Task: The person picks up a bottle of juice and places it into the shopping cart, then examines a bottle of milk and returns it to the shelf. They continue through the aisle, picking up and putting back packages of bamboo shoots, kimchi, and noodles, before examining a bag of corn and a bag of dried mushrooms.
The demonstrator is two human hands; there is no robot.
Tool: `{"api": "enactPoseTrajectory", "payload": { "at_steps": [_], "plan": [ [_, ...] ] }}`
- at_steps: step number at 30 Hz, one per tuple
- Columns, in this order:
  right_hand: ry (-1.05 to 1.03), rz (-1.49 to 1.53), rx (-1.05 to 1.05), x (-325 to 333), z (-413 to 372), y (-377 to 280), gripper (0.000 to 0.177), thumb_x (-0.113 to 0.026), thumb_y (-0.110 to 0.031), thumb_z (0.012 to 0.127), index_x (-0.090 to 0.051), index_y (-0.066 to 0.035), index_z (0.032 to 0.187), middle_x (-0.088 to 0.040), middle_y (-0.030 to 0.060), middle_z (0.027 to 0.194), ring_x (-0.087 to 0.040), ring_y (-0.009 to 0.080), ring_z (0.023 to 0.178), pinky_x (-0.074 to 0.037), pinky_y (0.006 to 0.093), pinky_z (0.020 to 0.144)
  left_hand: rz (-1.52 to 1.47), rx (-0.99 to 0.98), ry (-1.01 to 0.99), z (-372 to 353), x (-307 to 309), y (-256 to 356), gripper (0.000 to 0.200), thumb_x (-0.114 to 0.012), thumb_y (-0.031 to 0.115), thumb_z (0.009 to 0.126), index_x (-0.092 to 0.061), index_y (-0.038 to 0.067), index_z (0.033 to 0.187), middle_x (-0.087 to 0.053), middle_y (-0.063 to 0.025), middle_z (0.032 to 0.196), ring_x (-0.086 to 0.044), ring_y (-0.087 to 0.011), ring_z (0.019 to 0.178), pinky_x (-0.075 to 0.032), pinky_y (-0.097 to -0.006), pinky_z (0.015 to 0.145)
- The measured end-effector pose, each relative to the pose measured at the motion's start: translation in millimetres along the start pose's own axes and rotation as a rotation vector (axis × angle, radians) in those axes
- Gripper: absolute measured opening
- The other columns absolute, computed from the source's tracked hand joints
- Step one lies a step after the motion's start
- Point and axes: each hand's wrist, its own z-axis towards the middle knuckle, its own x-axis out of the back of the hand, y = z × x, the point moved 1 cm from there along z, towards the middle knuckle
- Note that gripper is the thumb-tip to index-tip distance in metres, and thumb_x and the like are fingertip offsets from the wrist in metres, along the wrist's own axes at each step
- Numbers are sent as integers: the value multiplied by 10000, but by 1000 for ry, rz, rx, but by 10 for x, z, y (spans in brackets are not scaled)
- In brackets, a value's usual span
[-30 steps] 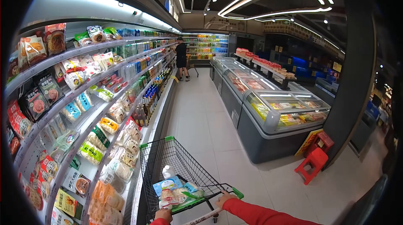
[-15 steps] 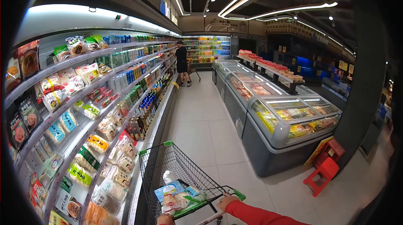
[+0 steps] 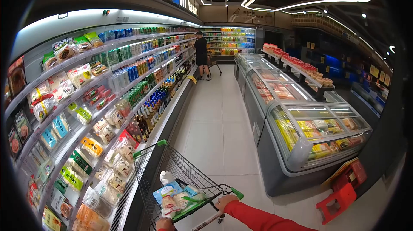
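Note:
A black wire shopping cart [image 3: 148,168] with green corner caps stands just ahead of me. My left hand [image 3: 165,224] is closed around the left end of its handle, partly cut off by the bottom edge of the view. At the handle's right end my right hand [image 3: 226,202], below a red sleeve, grips the bar. Inside the cart a white bottle [image 3: 166,178] lies near a blue-and-white package [image 3: 165,193]. Clear bags of pale food [image 3: 175,203] rest closer to the handle, their exact contents hard to make out.
Refrigerated shelves [image 3: 92,95] with packaged foods and drinks line the left side. Glass-topped freezers [image 3: 318,130] run along the right. A red stool [image 3: 337,204] stands by the near freezer. Farther up the tiled aisle [image 3: 208,134], a person in black [image 3: 201,54] stands beside another cart.
The view has turned a little left and moved forward along the aisle. The near freezer and stool now appear larger. Both hands have stayed on the cart handle.

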Motion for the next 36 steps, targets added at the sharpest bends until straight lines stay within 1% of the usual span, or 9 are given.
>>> {"api": "enactPoseTrajectory", "payload": {
  "at_steps": [8,12,15,16,19,23,27,30,36],
  "plan": [
    [109,-79,136,349,897,898,488,-379,-465,854,-667,-101,1003,-663,119,1026,-595,290,996,-474,428,842,-22,116,103,610,-267,722,71,-650,156,613,-692,132,664,-656,-53,712,-608,-259,781,-492,-384,685],
    [187,-124,181,559,1357,1310,426,-438,-455,822,-684,-142,973,-651,60,1054,-545,250,1063,-386,422,958,-38,198,102,1020,-359,1124,61,-646,136,611,-687,128,656,-650,-57,730,-598,-259,788,-486,-383,689],
    [422,-168,272,755,1702,1645,426,-518,-437,780,-657,-150,1062,-566,95,1188,-400,298,1222,-214,521,1055,-32,276,104,1290,-263,1489,50,-639,116,615,-677,115,648,-639,-53,748,-591,-256,796,-482,-373,690],
    [489,-169,315,741,1770,1730,440,-544,-431,767,-648,-153,1092,-537,107,1233,-352,313,1276,-157,554,1087,-70,238,180,1356,-277,1573,55,-616,93,598,-654,101,636,-617,-59,707,-597,-260,756,-484,-384,642],
    [552,-143,295,986,2074,1970,571,-588,-451,724,-584,-157,1214,-423,148,1347,-215,357,1350,-59,598,1091,-57,264,217,1645,-361,1837,67,-609,90,604,-649,103,656,-615,-47,715,-587,-254,755,-477,-363,654],
    [560,-108,210,1252,2545,2297,666,-594,-456,715,-508,-139,1295,-359,183,1393,-170,381,1364,-33,605,1088,-49,327,216,1976,-390,2196,76,-607,83,607,-648,111,666,-615,-39,724,-571,-242,733,-467,-346,657],
    [545,-5,112,1558,3051,2555,669,-582,-423,716,-500,-78,1283,-367,204,1377,-189,394,1356,-25,592,1096,-44,392,241,2359,-456,2508,98,-616,84,601,-651,124,684,-609,-33,720,-566,-236,731,-461,-344,649],
    [581,8,149,1709,3411,2735,638,-576,-402,710,-526,-66,1249,-391,204,1351,-242,383,1327,-31,589,1096,-34,437,253,2669,-510,2757,104,-619,87,602,-651,129,692,-607,-31,734,-572,-237,743,-460,-349,646],
    [528,32,377,2150,4042,3065,575,-585,-378,700,-570,-96,1200,-430,185,1266,-338,329,1233,-58,580,1095,-1,551,287,3230,-558,3267,157,-607,23,632,-664,127,735,-601,-31,743,-566,-262,721,-465,-366,646]
  ]
}}
